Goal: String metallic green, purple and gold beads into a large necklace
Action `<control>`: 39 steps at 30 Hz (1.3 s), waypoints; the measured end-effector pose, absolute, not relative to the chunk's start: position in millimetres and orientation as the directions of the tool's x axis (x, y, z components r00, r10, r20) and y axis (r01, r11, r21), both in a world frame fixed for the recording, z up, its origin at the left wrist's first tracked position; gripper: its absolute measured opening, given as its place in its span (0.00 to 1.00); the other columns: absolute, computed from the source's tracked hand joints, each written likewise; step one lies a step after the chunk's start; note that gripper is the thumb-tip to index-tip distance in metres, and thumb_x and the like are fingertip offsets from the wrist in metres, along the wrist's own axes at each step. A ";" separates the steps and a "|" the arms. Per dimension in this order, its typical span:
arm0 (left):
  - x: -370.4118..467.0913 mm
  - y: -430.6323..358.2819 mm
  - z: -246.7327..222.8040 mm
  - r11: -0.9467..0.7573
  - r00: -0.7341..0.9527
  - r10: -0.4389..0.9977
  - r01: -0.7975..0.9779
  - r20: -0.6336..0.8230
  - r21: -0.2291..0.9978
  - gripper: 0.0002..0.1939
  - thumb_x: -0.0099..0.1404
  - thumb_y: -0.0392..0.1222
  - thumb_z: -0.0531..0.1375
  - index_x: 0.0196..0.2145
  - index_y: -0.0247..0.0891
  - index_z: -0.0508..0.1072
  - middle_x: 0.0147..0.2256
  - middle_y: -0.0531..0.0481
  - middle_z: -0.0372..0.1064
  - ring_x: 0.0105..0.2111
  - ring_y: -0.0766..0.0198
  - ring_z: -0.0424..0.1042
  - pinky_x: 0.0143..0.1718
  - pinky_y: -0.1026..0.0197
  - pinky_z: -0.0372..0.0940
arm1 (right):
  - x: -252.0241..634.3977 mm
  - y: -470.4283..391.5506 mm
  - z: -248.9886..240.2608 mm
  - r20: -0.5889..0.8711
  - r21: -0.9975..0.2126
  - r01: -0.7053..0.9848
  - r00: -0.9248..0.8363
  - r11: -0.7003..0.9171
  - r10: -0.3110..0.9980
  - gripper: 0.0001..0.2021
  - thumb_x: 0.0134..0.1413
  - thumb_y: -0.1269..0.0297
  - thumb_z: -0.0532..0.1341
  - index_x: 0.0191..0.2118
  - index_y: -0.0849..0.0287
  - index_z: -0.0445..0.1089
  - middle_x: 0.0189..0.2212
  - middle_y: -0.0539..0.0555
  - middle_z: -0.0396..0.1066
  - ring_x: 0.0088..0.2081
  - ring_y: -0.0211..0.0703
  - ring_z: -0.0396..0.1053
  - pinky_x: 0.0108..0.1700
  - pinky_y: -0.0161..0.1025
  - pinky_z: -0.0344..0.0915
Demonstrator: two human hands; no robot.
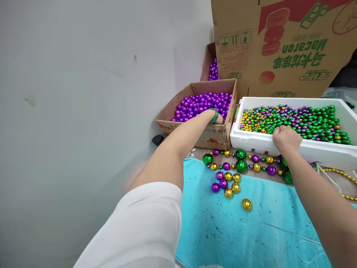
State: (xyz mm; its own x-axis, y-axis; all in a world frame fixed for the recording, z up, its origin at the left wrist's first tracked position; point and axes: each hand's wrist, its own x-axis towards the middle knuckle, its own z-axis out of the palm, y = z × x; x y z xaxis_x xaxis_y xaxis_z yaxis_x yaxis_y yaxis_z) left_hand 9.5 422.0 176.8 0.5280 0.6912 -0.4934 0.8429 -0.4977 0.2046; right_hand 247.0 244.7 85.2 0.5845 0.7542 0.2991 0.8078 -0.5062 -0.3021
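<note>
My left hand [219, 118], with a green bangle [214, 116] at the wrist, reaches over the front wall of a cardboard box [195, 89] full of shiny purple beads [200, 102]. That wall hides its fingers. My right hand [286, 138] is closed at the front rim of a white foam box [251, 141], its fingers curled over the edge. Green, gold and purple bead strings [295, 119] fill the foam box. Nearer me, several loose purple beads [223, 184] and gold beads [228, 192] sit in a cluster on a turquoise cloth [206, 227], with one gold bead [247, 204] apart.
A strand of large beads [241, 166] lies in front of the foam box, partly behind my right forearm. A tall printed carton [245, 56] stands at the back. Thin white thread [309, 251] lies on the cloth. A grey wall [83, 93] bounds the left.
</note>
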 end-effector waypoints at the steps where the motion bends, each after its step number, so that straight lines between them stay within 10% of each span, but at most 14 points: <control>1: 5.4 424.4 180.1 -0.479 0.527 0.686 0.846 -0.501 0.235 0.26 0.49 0.44 0.64 0.48 0.41 0.74 0.32 0.47 0.75 0.29 0.60 0.72 0.32 0.59 0.67 | 247.4 244.8 84.5 0.308 -0.311 0.810 0.581 -0.497 0.753 0.20 0.58 0.64 0.48 0.38 0.68 0.76 0.36 0.69 0.72 0.38 0.58 0.71 0.36 0.49 0.64; 9: -43.6 368.2 218.8 -0.256 0.662 0.745 0.397 -0.082 0.881 0.27 0.61 0.66 0.51 0.44 0.40 0.66 0.27 0.53 0.65 0.23 0.67 0.65 0.25 0.63 0.59 | 248.7 240.5 81.9 0.300 -0.383 0.803 0.576 -0.456 0.761 0.17 0.57 0.65 0.49 0.36 0.68 0.73 0.34 0.67 0.71 0.41 0.59 0.70 0.40 0.53 0.63; 15: -7.5 223.7 142.0 -0.760 0.833 0.554 0.509 -0.008 0.405 0.25 0.58 0.61 0.60 0.41 0.36 0.69 0.38 0.47 0.69 0.41 0.55 0.68 0.42 0.55 0.62 | 262.3 241.6 78.0 0.376 -0.499 0.797 0.553 -0.341 0.743 0.11 0.59 0.69 0.49 0.41 0.65 0.67 0.42 0.64 0.67 0.47 0.50 0.63 0.50 0.51 0.57; 21: 18.9 166.7 51.1 -0.900 0.900 0.428 0.433 -0.082 0.049 0.23 0.58 0.52 0.62 0.45 0.32 0.69 0.42 0.39 0.69 0.48 0.49 0.62 0.46 0.52 0.56 | 222.0 143.2 52.7 0.470 -0.637 0.765 0.481 -0.093 0.740 0.07 0.55 0.67 0.52 0.33 0.60 0.67 0.33 0.55 0.68 0.39 0.46 0.65 0.45 0.46 0.61; 28: 26.4 173.3 29.5 -0.889 0.867 0.452 0.457 -0.209 -0.027 0.25 0.55 0.52 0.63 0.46 0.33 0.72 0.48 0.36 0.67 0.51 0.45 0.59 0.49 0.46 0.53 | 175.3 42.4 -22.0 0.006 -0.845 0.469 0.488 -0.256 0.873 0.12 0.46 0.61 0.56 0.35 0.60 0.71 0.31 0.55 0.72 0.28 0.44 0.65 0.38 0.43 0.64; 39: -109.6 170.2 112.4 -0.609 0.606 0.790 0.758 0.090 0.234 0.24 0.62 0.50 0.57 0.53 0.35 0.68 0.45 0.41 0.68 0.47 0.54 0.66 0.52 0.52 0.57 | 166.4 36.5 -27.0 -0.008 -0.834 0.503 0.400 -0.227 0.917 0.19 0.47 0.60 0.54 0.44 0.61 0.69 0.40 0.58 0.72 0.30 0.42 0.65 0.39 0.43 0.66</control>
